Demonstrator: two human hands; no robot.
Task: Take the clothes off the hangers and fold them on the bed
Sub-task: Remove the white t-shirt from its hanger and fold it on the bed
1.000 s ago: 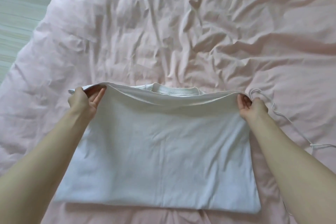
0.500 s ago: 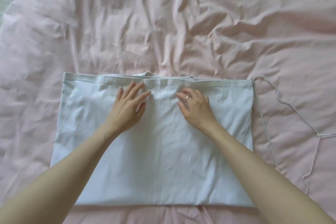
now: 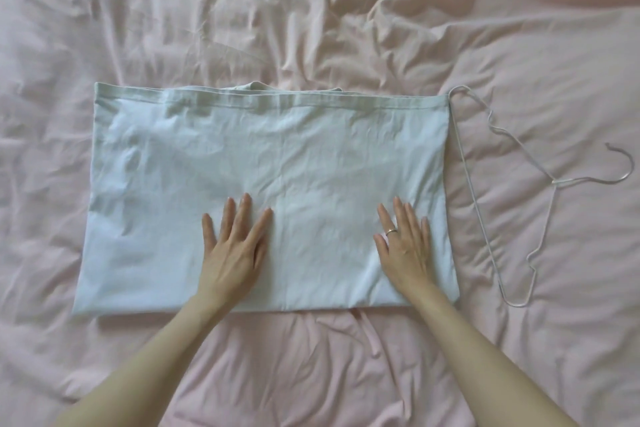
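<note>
On the pink bed (image 3: 519, 357), both hands, left hand (image 3: 233, 253) and right hand (image 3: 405, 246), press flat-fingered on the folded white shirt (image 3: 242, 149); at three o'clock, the wire hanger (image 3: 474, 204) could snag the next fold.

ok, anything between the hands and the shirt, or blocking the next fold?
Nothing visible. Left hand and right hand lie flat on the folded white shirt. The wire hanger lies beside its right edge on the pink bedsheet.

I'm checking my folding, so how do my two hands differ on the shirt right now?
The left hand lies near the shirt's middle; the right hand lies by its right edge, nearer the hanger. Only the right hand wears a ring. Both rest flat, fingers straight.
</note>
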